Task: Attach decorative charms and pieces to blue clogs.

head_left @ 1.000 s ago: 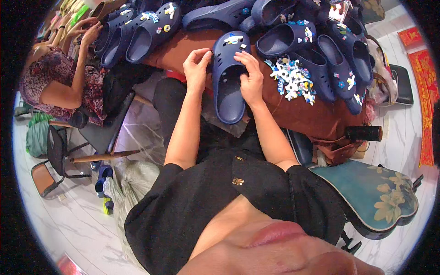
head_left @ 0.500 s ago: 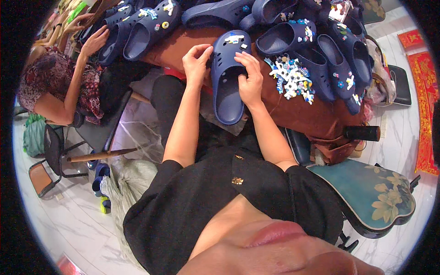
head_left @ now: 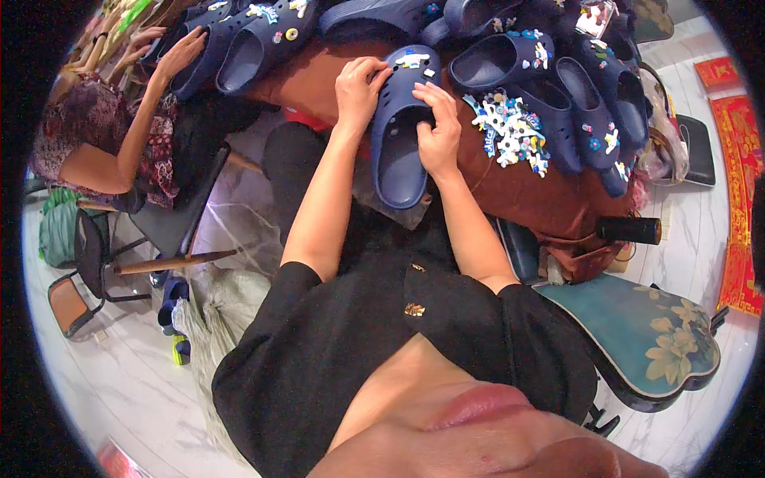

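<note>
A dark blue clog (head_left: pixel 401 175) with holes in its upper is held toe-away in front of me. My right hand (head_left: pixel 439 131) grips its right side, thumb at the opening and fingers over the upper. At the left edge of the toe, my left hand (head_left: pixel 360 94) is closed in a pinch; anything between those fingertips is too small or hidden to make out. A white-and-blue character charm (head_left: pixel 412 60) sits on the toe, with a small white charm (head_left: pixel 429 72) close by. To the right of the clog lies a pile of loose charms (head_left: pixel 510 131).
Several decorated blue clogs (head_left: pixel 586 88) crowd the far and right parts of the brown-covered table (head_left: pixel 510 199). Another person's arm (head_left: pixel 131 143) reaches over clogs at far left. A black cylinder (head_left: pixel 629 230) and a floral teal chair (head_left: pixel 637 334) are at right.
My left hand has shifted up and right, onto the toe's edge. The clog has moved slightly away from me, my right hand with it. The other person's hand has risen a little.
</note>
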`<state>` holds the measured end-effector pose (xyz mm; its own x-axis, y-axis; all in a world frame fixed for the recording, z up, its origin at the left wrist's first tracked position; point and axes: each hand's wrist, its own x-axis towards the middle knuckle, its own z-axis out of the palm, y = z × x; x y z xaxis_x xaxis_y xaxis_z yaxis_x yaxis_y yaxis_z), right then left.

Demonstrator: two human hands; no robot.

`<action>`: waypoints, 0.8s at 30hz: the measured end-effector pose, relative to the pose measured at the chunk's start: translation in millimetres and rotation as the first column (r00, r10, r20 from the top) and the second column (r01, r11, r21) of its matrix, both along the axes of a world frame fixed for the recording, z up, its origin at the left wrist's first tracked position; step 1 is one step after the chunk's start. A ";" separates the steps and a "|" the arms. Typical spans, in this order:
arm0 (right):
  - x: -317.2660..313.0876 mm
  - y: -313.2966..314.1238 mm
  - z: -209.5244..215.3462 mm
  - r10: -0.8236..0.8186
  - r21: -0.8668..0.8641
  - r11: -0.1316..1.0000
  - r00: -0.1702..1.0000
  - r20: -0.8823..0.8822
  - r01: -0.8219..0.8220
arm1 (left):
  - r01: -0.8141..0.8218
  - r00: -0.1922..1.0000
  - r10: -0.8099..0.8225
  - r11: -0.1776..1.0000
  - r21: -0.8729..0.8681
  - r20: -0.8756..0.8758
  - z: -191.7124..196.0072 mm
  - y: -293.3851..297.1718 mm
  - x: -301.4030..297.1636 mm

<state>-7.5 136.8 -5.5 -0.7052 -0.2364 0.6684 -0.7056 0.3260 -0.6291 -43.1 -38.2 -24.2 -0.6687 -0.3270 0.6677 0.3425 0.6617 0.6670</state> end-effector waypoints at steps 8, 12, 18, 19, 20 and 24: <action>1.0 -0.5 -1.4 -0.022 0.004 1.000 0.999 0.037 0.021 | 0.045 0.996 -0.049 0.998 -0.054 -0.073 -2.9 0.1 0.3; 0.7 -1.5 -1.2 -0.005 -0.012 1.000 1.000 0.014 0.005 | 0.052 0.998 -0.055 0.996 -0.072 -0.043 -2.2 -0.1 7.8; 1.6 -0.8 -1.4 -0.016 -0.006 1.000 1.000 0.023 0.016 | 0.069 0.997 -0.072 0.993 -0.096 -0.023 0.0 3.4 14.8; 1.3 -0.8 -1.4 -0.015 -0.005 1.000 1.000 0.017 0.015 | 0.073 0.997 -0.076 0.993 -0.092 -0.029 0.2 3.8 15.6; 1.1 -1.0 -1.4 -0.022 0.007 1.000 0.999 0.036 0.021 | 0.069 0.997 -0.071 0.994 -0.083 -0.022 0.4 4.0 16.5; 1.3 -0.8 -1.4 -0.016 0.012 1.000 1.000 0.011 0.016 | 0.067 0.996 -0.071 0.994 -0.082 -0.044 -0.7 3.9 19.0</action>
